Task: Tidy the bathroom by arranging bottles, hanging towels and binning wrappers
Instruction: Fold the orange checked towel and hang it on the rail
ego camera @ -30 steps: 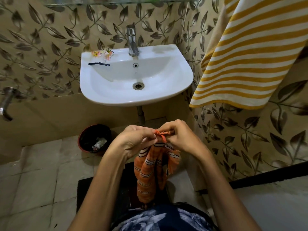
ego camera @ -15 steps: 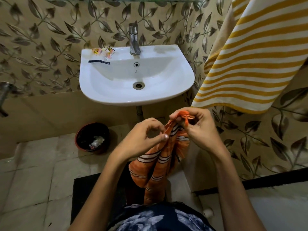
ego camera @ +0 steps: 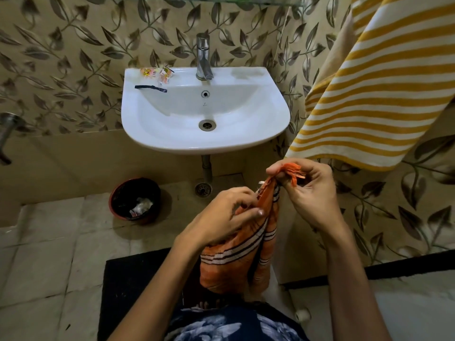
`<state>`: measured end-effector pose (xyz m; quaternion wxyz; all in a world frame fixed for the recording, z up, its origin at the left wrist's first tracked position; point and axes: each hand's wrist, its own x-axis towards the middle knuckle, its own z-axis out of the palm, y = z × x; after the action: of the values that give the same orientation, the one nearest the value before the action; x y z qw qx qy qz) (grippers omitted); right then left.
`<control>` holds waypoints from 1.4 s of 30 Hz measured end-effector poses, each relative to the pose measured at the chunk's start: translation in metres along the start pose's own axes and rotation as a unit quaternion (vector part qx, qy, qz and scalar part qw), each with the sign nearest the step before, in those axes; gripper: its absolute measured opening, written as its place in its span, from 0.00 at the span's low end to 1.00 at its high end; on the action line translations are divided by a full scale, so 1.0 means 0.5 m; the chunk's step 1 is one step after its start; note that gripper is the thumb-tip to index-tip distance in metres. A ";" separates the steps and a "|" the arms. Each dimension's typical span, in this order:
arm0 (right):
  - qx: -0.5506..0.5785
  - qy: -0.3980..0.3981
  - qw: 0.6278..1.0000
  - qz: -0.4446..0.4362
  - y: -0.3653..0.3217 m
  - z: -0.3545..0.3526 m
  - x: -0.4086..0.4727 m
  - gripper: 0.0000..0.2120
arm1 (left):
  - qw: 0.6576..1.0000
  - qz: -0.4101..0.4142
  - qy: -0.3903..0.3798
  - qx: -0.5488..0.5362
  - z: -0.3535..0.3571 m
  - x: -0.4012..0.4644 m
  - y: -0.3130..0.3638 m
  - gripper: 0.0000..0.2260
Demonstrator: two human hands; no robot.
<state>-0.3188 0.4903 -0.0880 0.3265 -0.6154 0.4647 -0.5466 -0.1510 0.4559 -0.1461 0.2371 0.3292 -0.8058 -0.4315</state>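
Observation:
An orange towel (ego camera: 236, 262) with white and dark stripes hangs bunched in front of me, below the sink. My right hand (ego camera: 310, 193) pinches its fringed top corner, held up near the wall. My left hand (ego camera: 221, 217) grips the cloth lower down on its left edge. A yellow and white striped towel (ego camera: 374, 89) hangs on the right wall. Colourful wrappers (ego camera: 157, 73) and a dark strip (ego camera: 150, 88) lie on the back left rim of the white sink (ego camera: 270, 134). A round dark bin (ego camera: 118, 193) holding crumpled litter stands on the floor at the left.
A chrome tap (ego camera: 203, 57) rises at the back of the sink, with a glass shelf above it. A drain pipe (ego camera: 206, 168) and floor drain (ego camera: 203, 189) sit below. A dark mat (ego camera: 133, 286) lies under me. A metal wall tap (ego camera: 6, 134) juts out at far left.
My right hand has lifted the towel's fringed corner up and to the right, away from my left hand. My left hand has slid down to the cloth's edge. The towel has spread a little.

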 end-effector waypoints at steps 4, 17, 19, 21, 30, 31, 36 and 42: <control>-0.026 0.010 1.000 -0.002 -0.003 -0.005 -0.007 0.04 | 0.998 -0.001 0.055 0.005 -0.011 -0.013 -0.013 0.07; -0.091 0.133 0.987 -0.007 -0.008 -0.011 -0.014 0.17 | 0.992 -0.063 -0.081 0.070 0.069 -0.034 -0.007 0.13; -0.109 0.159 0.981 0.001 -0.011 -0.022 -0.013 0.17 | 0.996 -0.067 -0.037 0.053 0.057 -0.037 -0.022 0.12; -0.118 0.202 0.972 0.014 -0.014 -0.038 -0.013 0.17 | 0.996 -0.073 0.032 0.029 0.030 -0.037 -0.032 0.06; -0.017 0.285 0.935 0.211 -0.011 -0.037 -0.015 0.12 | 0.984 -0.019 0.175 0.014 -0.027 -0.041 -0.001 0.06; 0.020 0.264 0.939 0.219 -0.025 -0.026 -0.015 0.12 | 0.984 -0.017 0.177 0.005 -0.028 -0.040 0.002 0.06; -0.198 -0.169 0.942 0.213 -0.046 0.021 -0.026 0.24 | 0.980 0.001 0.200 -0.015 -0.038 -0.036 0.021 0.04; -0.382 -0.181 0.891 0.167 -0.042 0.025 -0.021 0.07 | 0.976 0.011 0.216 -0.028 -0.041 -0.043 0.025 0.01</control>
<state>-0.3019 0.5063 -0.0753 0.2313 -0.6940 0.6664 -0.1441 -0.1268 0.4657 -0.1270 0.4196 0.3988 -0.7269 -0.3694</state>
